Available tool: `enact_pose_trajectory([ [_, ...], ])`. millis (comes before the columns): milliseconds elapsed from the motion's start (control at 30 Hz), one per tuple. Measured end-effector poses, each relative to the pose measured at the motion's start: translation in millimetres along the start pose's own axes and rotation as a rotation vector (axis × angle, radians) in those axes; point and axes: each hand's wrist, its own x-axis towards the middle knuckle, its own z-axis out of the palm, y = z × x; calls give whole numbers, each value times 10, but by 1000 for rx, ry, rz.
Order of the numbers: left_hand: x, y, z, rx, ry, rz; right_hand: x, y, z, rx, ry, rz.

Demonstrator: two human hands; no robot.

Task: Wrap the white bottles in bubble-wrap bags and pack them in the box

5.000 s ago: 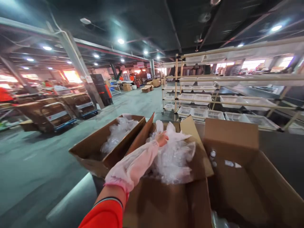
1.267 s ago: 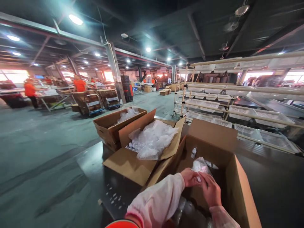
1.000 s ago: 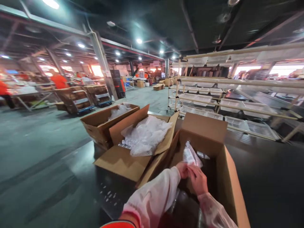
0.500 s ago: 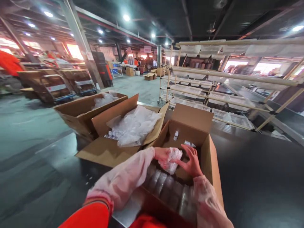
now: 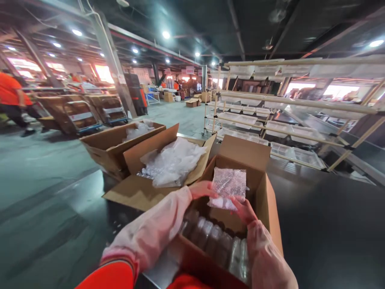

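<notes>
My left hand [image 5: 202,190] and my right hand [image 5: 245,210] both hold a piece of bubble wrap [image 5: 229,181] over an open cardboard box [image 5: 273,214]. The wrap is spread out fairly flat, with a white item at its lower edge that I cannot make out clearly. My left fingers grip its left side, and my right thumb and fingers pinch the lower right. Below my hands, several clear-wrapped cylindrical pieces [image 5: 215,239] lie side by side in the near part of the box. The wrap hides much of the far part.
To the left, an open carton [image 5: 132,192] holds a heap of clear bubble wrap [image 5: 177,162]. Another carton [image 5: 99,146] stands behind it. The boxes rest on a dark table [image 5: 325,228]. A rack with white trays [image 5: 306,134] stands beyond. A person in orange [image 5: 10,90] is far left.
The bubble wrap has gone from bunched up in my left hand to spread out between both hands. My right fingers have closed on it. The small white bottle in the box is now hidden.
</notes>
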Motion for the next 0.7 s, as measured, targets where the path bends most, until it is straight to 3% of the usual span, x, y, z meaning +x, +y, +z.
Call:
enact_pose_trajectory([
  [100, -1, -397, 188, -76, 75, -9, -33, -46, 49, 5, -81, -18],
  [200, 35, -578, 227, -136, 199, 25, -51, -71, 64, -12, -79, -19],
  [400, -37, -565, 87, -102, 181, 23, 28, 69, 29, 28, 91, 120],
  [500, -66, -571, 70, -63, 183, 22, 21, 99, 20, 50, 74, 157],
  [700, 46, -659, 64, -149, 323, 44, 5, 33, 1, 0, 77, -9],
])
